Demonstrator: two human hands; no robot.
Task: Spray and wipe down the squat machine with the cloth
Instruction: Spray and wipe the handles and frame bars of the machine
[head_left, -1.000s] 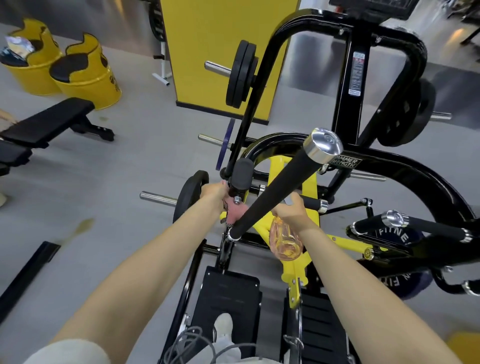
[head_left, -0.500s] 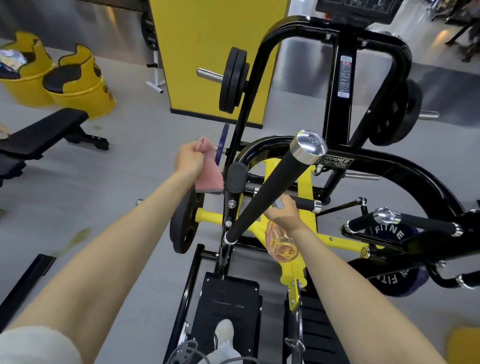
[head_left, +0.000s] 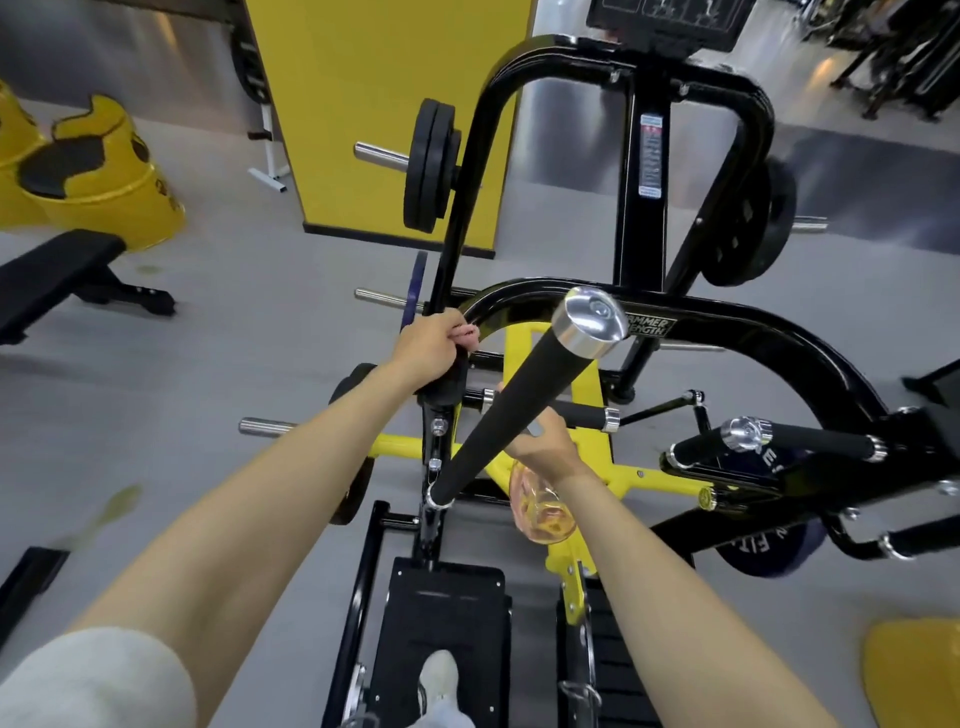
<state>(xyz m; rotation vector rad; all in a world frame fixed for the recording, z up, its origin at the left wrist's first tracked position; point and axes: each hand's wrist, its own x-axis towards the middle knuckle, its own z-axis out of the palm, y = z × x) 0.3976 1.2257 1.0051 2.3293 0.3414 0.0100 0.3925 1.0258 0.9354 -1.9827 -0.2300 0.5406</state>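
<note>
The black and yellow squat machine (head_left: 691, 332) fills the middle of the view. My left hand (head_left: 428, 351) grips the pink cloth (head_left: 465, 332) and wraps it round the top of the machine's black padded handle, at the foot of the curved black upright. A long black grip bar (head_left: 524, 400) with a chrome cap slants toward me across the middle. Behind that bar my right hand (head_left: 543, 441) holds a clear spray bottle (head_left: 540, 512) with amber liquid, its body hanging below my wrist over the yellow frame.
Black weight plates (head_left: 428, 166) sit on the machine's pegs left and right. A black bench (head_left: 57, 275) and yellow barrel seats (head_left: 98, 176) stand at the left on the grey floor. A yellow wall panel (head_left: 384, 104) is behind. My shoe (head_left: 439, 675) rests on the black footplate.
My left hand lifted the cloth off the low handle, swung it up to the left, then brought it back onto the top of the padded handle. My right hand stayed put with the bottle.
</note>
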